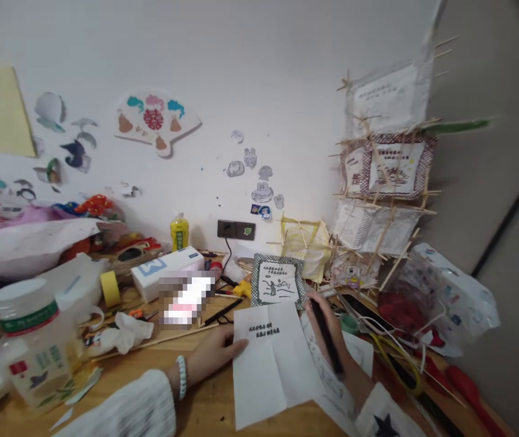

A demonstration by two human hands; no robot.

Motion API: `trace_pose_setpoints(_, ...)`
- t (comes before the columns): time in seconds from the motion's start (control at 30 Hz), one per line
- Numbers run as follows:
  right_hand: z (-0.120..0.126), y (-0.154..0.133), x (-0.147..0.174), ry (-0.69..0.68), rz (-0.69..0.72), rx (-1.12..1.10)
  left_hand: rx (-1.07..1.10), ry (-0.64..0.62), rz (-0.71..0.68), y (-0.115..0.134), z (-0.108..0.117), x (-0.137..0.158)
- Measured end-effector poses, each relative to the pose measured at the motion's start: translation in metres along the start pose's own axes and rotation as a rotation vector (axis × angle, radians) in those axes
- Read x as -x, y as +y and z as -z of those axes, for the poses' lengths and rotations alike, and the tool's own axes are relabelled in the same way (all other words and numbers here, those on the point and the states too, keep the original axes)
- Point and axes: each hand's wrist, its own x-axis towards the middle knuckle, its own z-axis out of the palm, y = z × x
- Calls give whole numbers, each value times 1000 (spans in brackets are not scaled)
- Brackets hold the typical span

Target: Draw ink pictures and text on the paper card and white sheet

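Bench of wood (204, 403), packed nearly edge to edge, stretches before you against a white wall (259, 48) hung with a fan-shaped cutout (154, 118), a yellow sheet (2, 109) and small grey stickers (262, 192). A black power strip (241, 230) sits low on that wall. To your left stand a clear jar (31, 364) with a white lid and, farther back, a yellow bottle (179, 232) behind a white box (163, 273). To your right rises a tower of stick-framed panels (396, 221), with a clear plastic bag (454, 285) near its foot.

Directly in front of you lies the white paper (263, 370), fold creases crossing it, two short lines of dark handwriting near its upper part. Just beyond it is a card (280, 285) with a dark checked border, lettered and line-drawn. Your left hand (216, 355) rests at the paper's left edge, thumb reaching onto it; whether its fingers pinch the sheet, you cannot tell. Your right hand (343, 349), at the opposite edge, has its fingers closed around a dark pen (325, 334), slightly blurred.
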Motion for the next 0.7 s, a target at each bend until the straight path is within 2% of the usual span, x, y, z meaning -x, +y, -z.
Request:
trace_pose_setpoints(0.07, 2, -19, -2, -37, 37, 56, -30, 0, -6, 0, -1, 0)
trace_pose_setpoints(0.13, -4, -39, -2, -181, 177, 94, -63, 3, -4, -1, -3, 0)
trace_pose_setpoints(0.2, -19, -53, 2, -327, 234, 56, -100, 15, -17, -1, -5, 2)
trace_pose_setpoints(0.3, -43, -55, 14, -519, 137, -69, -154, 44, -48, -1, -7, 7)
trace_pose_setpoints(0.4, -54, -42, 26, -692, -2, -60, -178, 52, -45, -2, -10, 11)
trace_pose_setpoints(0.5, -52, -28, 34, -708, -23, 57, -192, 68, -22, -3, -12, 13)
trace_pose_setpoints(0.6, -48, -20, 36, -701, 6, 174, -253, 82, -16, -2, -13, 13)
trace_pose_setpoints(0.7, -47, -19, 35, -751, 56, 230, -326, 69, -25, -3, -13, 14)
